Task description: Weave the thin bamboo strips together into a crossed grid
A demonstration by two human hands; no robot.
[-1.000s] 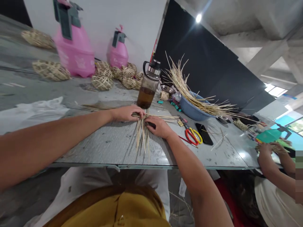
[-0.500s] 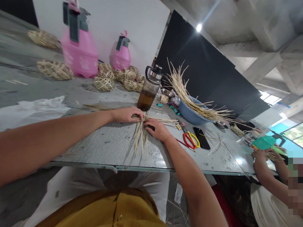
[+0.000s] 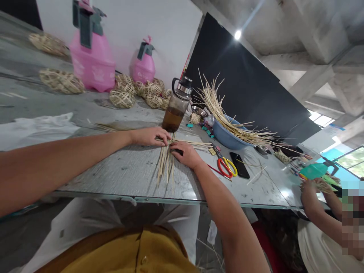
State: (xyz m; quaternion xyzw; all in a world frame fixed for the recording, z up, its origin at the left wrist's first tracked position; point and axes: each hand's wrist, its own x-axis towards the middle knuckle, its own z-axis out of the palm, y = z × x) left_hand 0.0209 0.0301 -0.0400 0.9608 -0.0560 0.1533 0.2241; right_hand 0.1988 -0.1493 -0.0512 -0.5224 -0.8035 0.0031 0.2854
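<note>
Thin bamboo strips (image 3: pixel 166 167) lie crossed on the grey table, some fanning toward the front edge and others running right. My left hand (image 3: pixel 152 136) is at the left of the crossing, fingers bent and pressed down on the strips. From the right, my right hand (image 3: pixel 184 153) closes on the same crossing with curled fingers. The fingertips of both hands nearly meet there, and they partly hide how the strips are laid. Just behind the hands stands a bottle (image 3: pixel 174 106) of brown liquid with a black lid.
Scissors (image 3: pixel 226 167) and a black phone (image 3: pixel 239 165) lie to the right. Behind them a blue basin (image 3: pixel 227 134) holds long strips. Woven balls (image 3: pixel 123 94) and pink spray bottles (image 3: pixel 92 60) stand at the back left. A co-worker's hands (image 3: pixel 311 187) are at far right.
The view has shifted slightly, so everything sits a little further left. Both hands stay at the crossing; the strips hanging toward the front edge are spread a little differently.
</note>
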